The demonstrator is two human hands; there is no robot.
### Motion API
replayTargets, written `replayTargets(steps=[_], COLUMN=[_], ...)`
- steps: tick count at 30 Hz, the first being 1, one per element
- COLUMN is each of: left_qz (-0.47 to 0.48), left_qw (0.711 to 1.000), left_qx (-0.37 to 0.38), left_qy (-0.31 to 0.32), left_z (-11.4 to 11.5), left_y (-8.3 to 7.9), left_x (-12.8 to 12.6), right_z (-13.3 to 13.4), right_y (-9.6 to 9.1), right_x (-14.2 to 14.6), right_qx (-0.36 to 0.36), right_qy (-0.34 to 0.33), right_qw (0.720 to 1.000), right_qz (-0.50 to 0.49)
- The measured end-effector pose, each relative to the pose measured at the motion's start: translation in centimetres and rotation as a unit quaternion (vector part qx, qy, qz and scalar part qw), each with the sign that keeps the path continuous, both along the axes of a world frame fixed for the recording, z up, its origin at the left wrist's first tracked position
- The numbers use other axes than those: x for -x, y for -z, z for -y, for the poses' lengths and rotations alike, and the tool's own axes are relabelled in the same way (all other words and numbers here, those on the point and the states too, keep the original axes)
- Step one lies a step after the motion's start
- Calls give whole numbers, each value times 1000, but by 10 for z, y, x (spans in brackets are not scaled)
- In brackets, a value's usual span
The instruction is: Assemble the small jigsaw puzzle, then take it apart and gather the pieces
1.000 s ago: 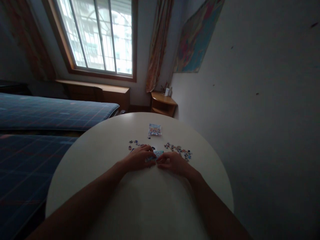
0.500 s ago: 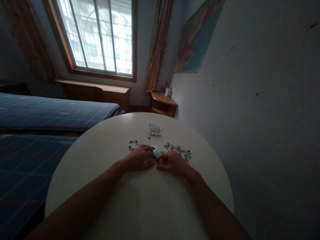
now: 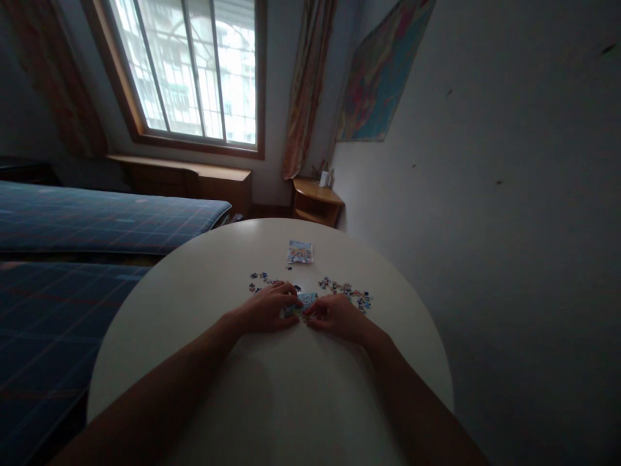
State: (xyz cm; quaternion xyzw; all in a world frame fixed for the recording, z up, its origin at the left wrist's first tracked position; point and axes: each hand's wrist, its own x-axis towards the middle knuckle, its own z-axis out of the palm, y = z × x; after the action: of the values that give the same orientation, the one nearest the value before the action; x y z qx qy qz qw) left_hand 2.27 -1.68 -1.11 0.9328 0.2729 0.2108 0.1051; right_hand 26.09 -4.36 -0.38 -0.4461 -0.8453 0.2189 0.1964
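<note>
A small, partly joined jigsaw puzzle (image 3: 307,298) in light blue and green lies flat on the white round table (image 3: 291,388). My left hand (image 3: 272,307) rests at its left side, thumb and fingers bent around that edge. At the right lower edge, my right hand (image 3: 337,315) has thumb and fingertips pinched together against the puzzle. A puzzle piece seems to be in that pinch, though the fingers mostly hide it. Loose puzzle pieces (image 3: 342,288) are scattered beyond my right hand. More pieces (image 3: 257,278) lie beyond my left hand, which covers some of them.
A square picture packet (image 3: 300,252) lies toward the table's far side, with one loose piece (image 3: 289,267) just before it. Beds with blue plaid mattresses (image 3: 107,217) stand to the left. A wall (image 3: 485,259) runs along the right, and a corner shelf (image 3: 317,192) stands behind.
My right hand has shifted very slightly right, and a little more of the puzzle shows between the hands. My left hand stays in place.
</note>
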Motion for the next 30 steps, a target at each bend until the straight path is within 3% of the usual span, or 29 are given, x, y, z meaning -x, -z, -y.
replayTargets(steps=[11, 24, 27, 30], left_qz=[2, -1, 0, 0], left_qw=[1000, 1000, 1000, 1000], left_qx=[2, 7, 14, 15], left_qy=[0, -4, -3, 5], left_z=[-3, 2, 2, 1], left_y=[4, -4, -5, -3], left_x=[2, 0, 0, 1], right_z=[2, -1, -6, -14], right_y=[-3, 1, -1, -3], right_x=[1, 0, -11, -34], right_qx=[-17, -21, -35, -77], right_qy=[-7, -54, -4, 126], right_qw=[1000, 998, 999, 989], right_qz=[-15, -4, -4, -1])
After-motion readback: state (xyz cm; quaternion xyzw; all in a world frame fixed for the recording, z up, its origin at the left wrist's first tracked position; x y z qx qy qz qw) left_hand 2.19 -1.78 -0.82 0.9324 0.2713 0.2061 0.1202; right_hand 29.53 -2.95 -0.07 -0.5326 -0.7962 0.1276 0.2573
